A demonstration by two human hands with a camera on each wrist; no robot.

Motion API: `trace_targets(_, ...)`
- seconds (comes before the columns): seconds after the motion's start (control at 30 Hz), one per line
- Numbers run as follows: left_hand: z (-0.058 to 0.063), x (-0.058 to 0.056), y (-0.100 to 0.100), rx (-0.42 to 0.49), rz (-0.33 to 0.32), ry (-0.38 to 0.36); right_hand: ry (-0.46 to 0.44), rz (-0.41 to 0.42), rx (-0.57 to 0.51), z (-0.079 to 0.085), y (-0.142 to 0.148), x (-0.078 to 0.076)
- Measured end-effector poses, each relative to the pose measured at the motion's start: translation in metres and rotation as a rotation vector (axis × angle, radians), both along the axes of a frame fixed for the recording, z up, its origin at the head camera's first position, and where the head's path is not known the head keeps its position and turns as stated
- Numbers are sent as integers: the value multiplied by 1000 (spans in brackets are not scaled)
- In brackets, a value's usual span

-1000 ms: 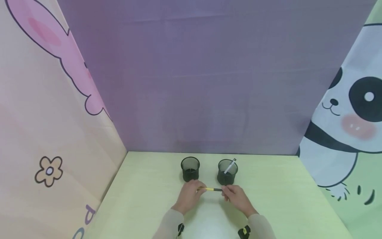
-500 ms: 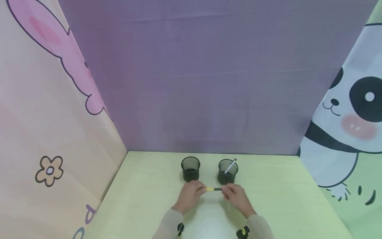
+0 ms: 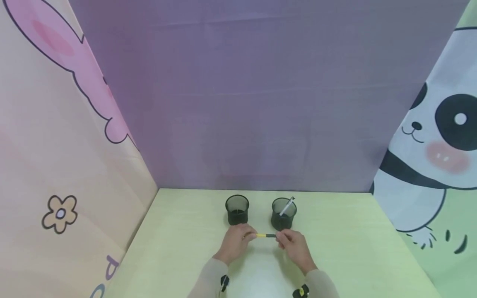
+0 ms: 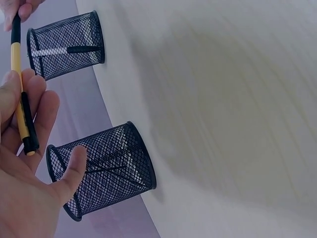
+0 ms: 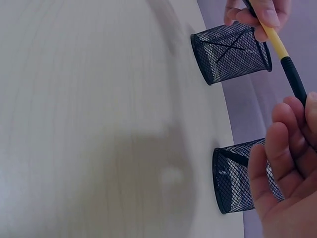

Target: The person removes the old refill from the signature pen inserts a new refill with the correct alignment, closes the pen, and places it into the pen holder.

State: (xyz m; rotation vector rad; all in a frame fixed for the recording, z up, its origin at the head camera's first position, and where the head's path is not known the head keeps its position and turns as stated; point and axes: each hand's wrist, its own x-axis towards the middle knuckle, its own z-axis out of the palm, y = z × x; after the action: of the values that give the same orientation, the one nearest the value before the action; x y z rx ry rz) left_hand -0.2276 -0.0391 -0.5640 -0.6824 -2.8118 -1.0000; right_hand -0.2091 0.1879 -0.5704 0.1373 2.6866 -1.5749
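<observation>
A yellow pen [image 3: 261, 235] with black ends is held level between both hands, above the table. My left hand [image 3: 235, 242] pinches its clip end between thumb and fingers; the black clip shows in the left wrist view on the pen [image 4: 16, 57]. The opposite black end is pinched by my right hand [image 3: 296, 247], whose fingers hide the tip. Just beyond the hands stand two black mesh pen cups: the left cup [image 3: 237, 217] and the right cup [image 3: 282, 222]. A white pen [image 3: 287, 207] leans inside the right one. Dark thin lines cross within the left cup [image 5: 225, 49]; what they are I cannot tell.
The pale table [image 3: 179, 248] ends at a purple backdrop [image 3: 238, 103] behind the cups. A cartoon-printed panel [image 3: 56, 165] flanks the left side, and a panda-printed panel [image 3: 436, 207] the right. Black devices sit at both wrists.
Almost nothing differs: both hands keep their grip on the yellow pen, and the right forearm has shifted slightly left. The head view has tilted a little.
</observation>
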Motion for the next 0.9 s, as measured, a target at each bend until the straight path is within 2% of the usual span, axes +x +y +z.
trace_targets(0.27, 0, -2, -2, 33, -18, -23, 33, -26, 3, -3, -3, 2)
trace_targets(0.47, -1, -3, -4, 24, -27, -16, 56, -23, -2, -5, -3, 4)
trace_targets(0.73, -4, -4, -4, 21, -30, -27, 134, -18, -2, -6, -1, 7)
trace_targets(0.9, -5, -4, -4, 22, -22, -25, 124, 9, -38, -9, 1, 4)
